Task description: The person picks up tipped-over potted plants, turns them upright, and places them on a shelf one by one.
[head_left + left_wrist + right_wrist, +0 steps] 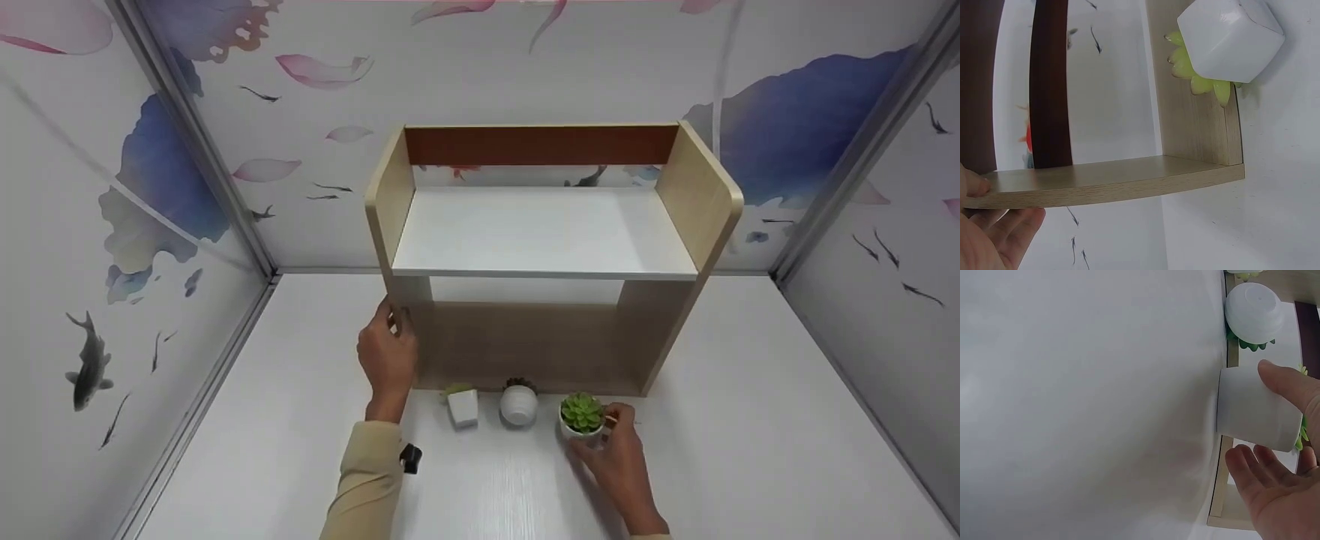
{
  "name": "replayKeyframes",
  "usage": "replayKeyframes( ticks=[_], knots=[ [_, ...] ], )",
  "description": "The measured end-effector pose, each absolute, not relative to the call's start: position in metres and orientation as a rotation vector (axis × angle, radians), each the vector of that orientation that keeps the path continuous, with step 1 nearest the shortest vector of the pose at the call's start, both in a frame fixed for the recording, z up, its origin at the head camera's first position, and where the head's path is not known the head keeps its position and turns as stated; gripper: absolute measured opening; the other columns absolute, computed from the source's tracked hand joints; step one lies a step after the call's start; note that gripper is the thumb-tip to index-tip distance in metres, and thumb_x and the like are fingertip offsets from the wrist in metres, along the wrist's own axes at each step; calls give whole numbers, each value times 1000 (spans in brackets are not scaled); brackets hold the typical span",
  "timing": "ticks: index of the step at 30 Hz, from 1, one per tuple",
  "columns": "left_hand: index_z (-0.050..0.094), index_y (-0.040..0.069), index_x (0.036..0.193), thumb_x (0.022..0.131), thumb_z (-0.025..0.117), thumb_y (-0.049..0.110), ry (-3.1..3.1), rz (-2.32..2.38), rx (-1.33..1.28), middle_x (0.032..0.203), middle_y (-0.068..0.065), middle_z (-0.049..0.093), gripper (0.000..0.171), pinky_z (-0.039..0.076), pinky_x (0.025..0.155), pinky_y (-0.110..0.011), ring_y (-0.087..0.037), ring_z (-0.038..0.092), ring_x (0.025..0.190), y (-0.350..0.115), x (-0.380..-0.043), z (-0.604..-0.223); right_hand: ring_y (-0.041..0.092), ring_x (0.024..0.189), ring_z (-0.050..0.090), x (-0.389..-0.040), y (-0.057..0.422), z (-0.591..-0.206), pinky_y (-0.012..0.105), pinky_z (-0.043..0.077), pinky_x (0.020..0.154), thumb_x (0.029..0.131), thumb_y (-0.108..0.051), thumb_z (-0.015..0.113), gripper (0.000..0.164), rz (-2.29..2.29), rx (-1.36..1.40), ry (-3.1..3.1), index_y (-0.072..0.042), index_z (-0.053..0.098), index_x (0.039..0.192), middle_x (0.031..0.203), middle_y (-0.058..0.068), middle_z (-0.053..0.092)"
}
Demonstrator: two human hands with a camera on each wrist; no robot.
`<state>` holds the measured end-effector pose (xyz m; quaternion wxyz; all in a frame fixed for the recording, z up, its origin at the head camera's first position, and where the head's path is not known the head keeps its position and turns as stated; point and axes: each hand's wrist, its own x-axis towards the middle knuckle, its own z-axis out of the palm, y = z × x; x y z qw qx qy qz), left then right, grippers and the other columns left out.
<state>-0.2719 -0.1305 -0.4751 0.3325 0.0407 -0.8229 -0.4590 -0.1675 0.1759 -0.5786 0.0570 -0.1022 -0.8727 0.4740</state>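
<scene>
On the table stands a two-tier wooden shelf. My left hand grips the front edge of its left side panel, thumb on one face and fingers on the other. My right hand is around a white pot with a green succulent, upright before the shelf's right part. In the right wrist view the thumb touches the pot, while the fingers show a gap beside it. A white angular potted plant and a round white potted plant lie tipped, leaves toward the shelf.
The white table reaches to printed wall panels behind and at both sides. A white board forms the shelf's upper tier. A dark red-brown strip crosses its back near the top.
</scene>
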Motion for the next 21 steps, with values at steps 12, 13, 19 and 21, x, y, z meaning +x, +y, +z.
replayKeyframes(
  ticks=[12, 13, 19, 21],
  knots=[
    [67, -1, 132, 102, 62, 9, -2147, -1198, 97, 123, -21, 72, 32, 61, 78, -49, -36, 74, 104, -130, -272, -476, 41, 143, 42, -176, 177, -575, 58, 36, 115, 77, -11, 91, 107, 1484, -240, -2658, -2, 22, 158, 153, 25, 44],
    [66, -1, 132, 102, 62, 9, -2144, -1199, 92, 123, -21, 72, 32, 61, 78, -49, -36, 74, 104, -130, -272, -476, 40, 143, 43, -176, 177, -575, 58, 35, 115, 77, -11, 91, 106, 1490, -224, -2648, -2, 23, 158, 153, 25, 45],
    [66, 0, 133, 102, 62, 10, -2134, -1224, 76, 122, -21, 71, 33, 61, 78, -49, -36, 74, 105, -130, -271, -476, 41, 144, 42, -178, 176, -575, 58, 32, 117, 80, -12, 89, 106, 1469, -176, -2647, 1, 20, 159, 153, 27, 44],
    [66, 1, 134, 102, 61, 10, -2133, -1238, 74, 122, -21, 71, 33, 61, 78, -49, -36, 74, 105, -131, -271, -476, 43, 144, 40, -178, 176, -576, 58, 31, 118, 81, -12, 88, 106, 1460, -183, -2658, 4, 18, 160, 154, 29, 42]
  ],
)
